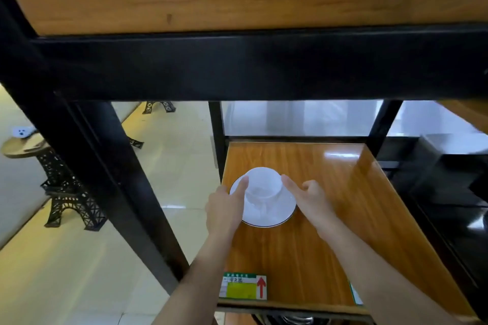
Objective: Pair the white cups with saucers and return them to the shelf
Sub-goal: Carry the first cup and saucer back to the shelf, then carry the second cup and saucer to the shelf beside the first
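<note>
A white cup (262, 183) stands upright on a white saucer (274, 215) with a thin dark rim line, on the lower wooden shelf (330, 206). My left hand (224, 208) is at the saucer's left edge, its index finger pressed against the cup's left side. My right hand (309, 198) is at the saucer's right side, one finger touching the cup's right wall and the other fingers curled. Both hands touch the cup and saucer; I cannot tell whether either has a firm grip.
A black metal frame (126, 192) carries the shelves, and an upper wooden shelf (237, 2) hangs overhead. A green, yellow and white label with a red arrow (243, 286) sits at the lower shelf's front edge. A small round table on a tower-shaped stand (60, 182) is at left.
</note>
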The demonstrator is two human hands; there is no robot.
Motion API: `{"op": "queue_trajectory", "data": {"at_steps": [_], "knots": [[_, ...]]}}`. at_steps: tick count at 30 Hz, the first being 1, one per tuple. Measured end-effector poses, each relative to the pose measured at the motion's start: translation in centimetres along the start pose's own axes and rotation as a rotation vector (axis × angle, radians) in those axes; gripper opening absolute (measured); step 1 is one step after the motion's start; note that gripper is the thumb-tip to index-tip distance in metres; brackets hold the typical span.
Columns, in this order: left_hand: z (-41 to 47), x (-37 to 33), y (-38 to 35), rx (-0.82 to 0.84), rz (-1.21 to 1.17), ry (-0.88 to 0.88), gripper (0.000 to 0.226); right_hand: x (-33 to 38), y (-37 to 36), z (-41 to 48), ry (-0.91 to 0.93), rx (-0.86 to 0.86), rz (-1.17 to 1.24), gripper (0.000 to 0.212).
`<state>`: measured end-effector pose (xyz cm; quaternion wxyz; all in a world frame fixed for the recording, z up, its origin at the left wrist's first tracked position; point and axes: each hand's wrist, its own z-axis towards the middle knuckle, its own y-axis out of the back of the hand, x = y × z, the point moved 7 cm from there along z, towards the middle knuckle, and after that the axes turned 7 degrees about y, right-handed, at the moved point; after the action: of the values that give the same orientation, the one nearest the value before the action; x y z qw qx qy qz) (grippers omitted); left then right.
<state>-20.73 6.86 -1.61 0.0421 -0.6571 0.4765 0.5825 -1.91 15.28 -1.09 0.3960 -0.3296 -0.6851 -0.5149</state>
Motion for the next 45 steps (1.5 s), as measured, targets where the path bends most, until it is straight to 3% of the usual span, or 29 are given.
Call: {"op": "queue_trajectory", "data": {"at_steps": [3,6,14,19,31,37,42,45], "knots": [[-1.5,-1.3,0.9,-0.130,0.167,-0.165,0.070,0.2,1.8,-1.7,0.087,-0.039,-0.110,0.088],[-4.2,-2.9,0.7,-0.170,0.245,-0.384,0.068,-0.2,3.4,-4.0,0.141,-0.032,-0.206,0.091],[-14.6,-3.1,-3.9,0.027,0.216,-0.655,0.075,-3.2,9.9,-14.3,0.365,-0.046,-0.581,0.090],[-22.9,-1.6,-8.8,0.148,0.315,-0.702,0.081,-7.0,15.5,-22.4,0.429,-0.132,-0.672,0.085],[-54.6,2.4,-24.0,0.558,0.361,-1.146,0.083,-23.0,35.2,-46.0,0.103,-0.622,-0.707,0.088],[-68.4,5.5,-29.7,0.796,0.373,-1.254,0.077,-30.6,44.0,-60.6,-0.167,-0.822,-0.694,0.094],[-79.2,6.9,-33.8,0.984,0.381,-1.347,0.093,-35.3,49.4,-72.0,-0.356,-1.026,-0.621,0.091],[-85.3,8.3,-36.7,1.081,0.363,-1.365,0.085,-38.0,52.2,-77.9,-0.424,-1.138,-0.604,0.092]]}}
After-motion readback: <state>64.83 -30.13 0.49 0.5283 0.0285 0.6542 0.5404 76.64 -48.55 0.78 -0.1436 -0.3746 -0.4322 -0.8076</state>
